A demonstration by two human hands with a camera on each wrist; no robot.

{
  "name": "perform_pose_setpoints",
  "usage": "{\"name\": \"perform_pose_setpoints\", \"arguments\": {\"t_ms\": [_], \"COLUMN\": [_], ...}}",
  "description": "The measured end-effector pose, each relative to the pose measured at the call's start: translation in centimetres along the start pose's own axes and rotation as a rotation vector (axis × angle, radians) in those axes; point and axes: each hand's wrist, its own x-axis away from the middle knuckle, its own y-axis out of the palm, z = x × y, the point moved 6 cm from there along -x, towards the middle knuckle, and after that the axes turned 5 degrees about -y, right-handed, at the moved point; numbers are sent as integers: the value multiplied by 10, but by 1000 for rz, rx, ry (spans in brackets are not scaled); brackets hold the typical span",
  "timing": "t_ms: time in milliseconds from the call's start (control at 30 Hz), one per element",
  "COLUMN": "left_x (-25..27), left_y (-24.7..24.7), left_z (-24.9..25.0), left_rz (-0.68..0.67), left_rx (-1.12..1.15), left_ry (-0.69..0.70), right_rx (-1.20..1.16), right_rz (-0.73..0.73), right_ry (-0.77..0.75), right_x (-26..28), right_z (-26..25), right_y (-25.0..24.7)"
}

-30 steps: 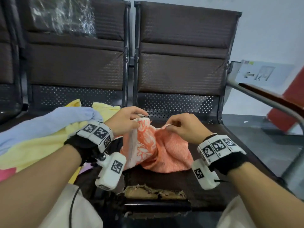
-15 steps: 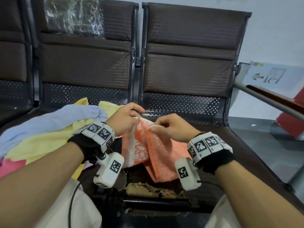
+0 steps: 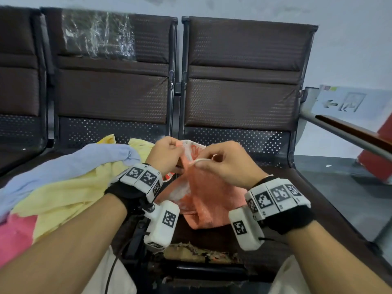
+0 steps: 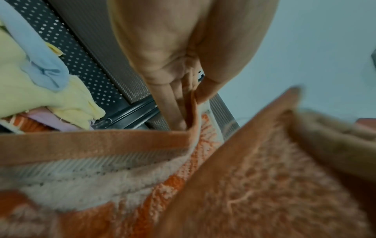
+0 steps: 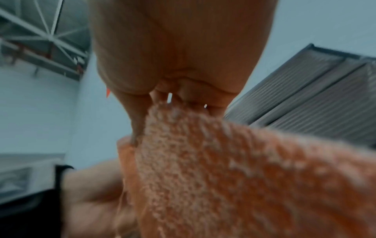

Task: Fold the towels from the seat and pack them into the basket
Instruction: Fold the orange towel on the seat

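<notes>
An orange towel (image 3: 209,198) with a white patterned band hangs over the right seat (image 3: 331,209), lifted by both hands. My left hand (image 3: 167,154) pinches its top hem; in the left wrist view the thumb and fingers (image 4: 183,99) clamp the orange towel's (image 4: 264,185) border. My right hand (image 3: 224,162) pinches the same hem a little to the right, close to the left hand. The right wrist view shows fingers (image 5: 154,103) pinched on the orange towel (image 5: 234,169). No basket is in view.
A heap of towels lies on the left seat: a blue one (image 3: 70,164), a yellow one (image 3: 70,194) and a pink one (image 3: 14,236). The right seat's front edge is torn (image 3: 197,253). A metal armrest (image 3: 347,132) runs along the right.
My right hand has slid left along the towel's top edge toward the left hand, and the towel hangs narrower. The view has tilted up.
</notes>
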Motion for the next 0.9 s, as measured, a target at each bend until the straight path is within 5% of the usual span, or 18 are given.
{"name": "perform_pose_setpoints", "arguments": {"t_ms": [67,233,567,900], "left_x": [0,11,19,19], "left_y": [7,25,25,-1], "left_z": [-3,-3,-1,7], "left_rz": [-52,-312,-433,-175], "left_rx": [58,157,172,-1], "left_ry": [-61,-109,-50,231], "right_rx": [-76,47,41,-30], "right_rz": [-56,124,241,183], "right_ry": [-25,101,196,148], "right_x": [3,2,1,0], "right_z": [-8,14,29,34], "right_y": [8,3,2,0]}}
